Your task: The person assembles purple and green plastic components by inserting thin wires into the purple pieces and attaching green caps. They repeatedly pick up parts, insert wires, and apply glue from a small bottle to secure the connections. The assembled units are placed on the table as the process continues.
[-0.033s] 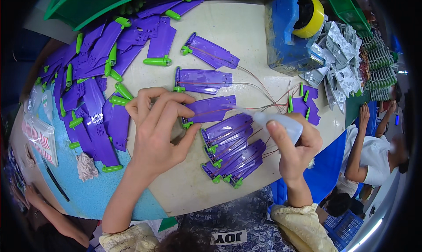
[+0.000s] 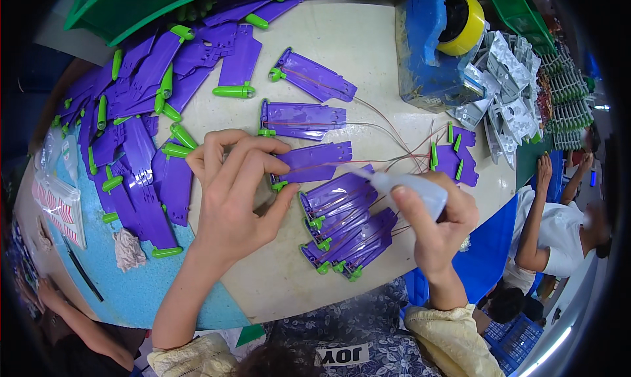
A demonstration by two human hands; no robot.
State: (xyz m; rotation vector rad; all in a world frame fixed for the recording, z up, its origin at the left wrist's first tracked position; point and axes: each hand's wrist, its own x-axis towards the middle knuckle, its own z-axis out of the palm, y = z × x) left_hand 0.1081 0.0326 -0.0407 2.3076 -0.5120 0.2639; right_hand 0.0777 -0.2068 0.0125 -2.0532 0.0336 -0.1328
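My left hand [image 2: 236, 196] is bent over the left end of a purple plastic wing [image 2: 319, 160], pinching it by its green tip between thumb and fingers. A thin reddish wire runs along this wing and off its right end. In my right hand [image 2: 444, 222] is a translucent white squeeze bottle [image 2: 417, 189], tilted so its narrow nozzle points left, just above the wing's right part. Two more wired wings, an upper one [image 2: 315, 78] and a middle one [image 2: 305, 122], lie beyond. Closer to me, several wired wings [image 2: 348, 229] lie overlapping in a fan.
A heap of purple wings with green tips [image 2: 141, 166] covers the left side. A blue tape dispenser [image 2: 420, 55] with yellow tape stands at the far right, beside grey plastic parts [image 2: 503, 94]. A small purple piece with green pegs [image 2: 457, 155] lies near them. Co-workers sit at both sides.
The bottle in my right hand has shifted slightly left and down, its nozzle staying over the wing's right part. My left hand keeps its place on the wing.
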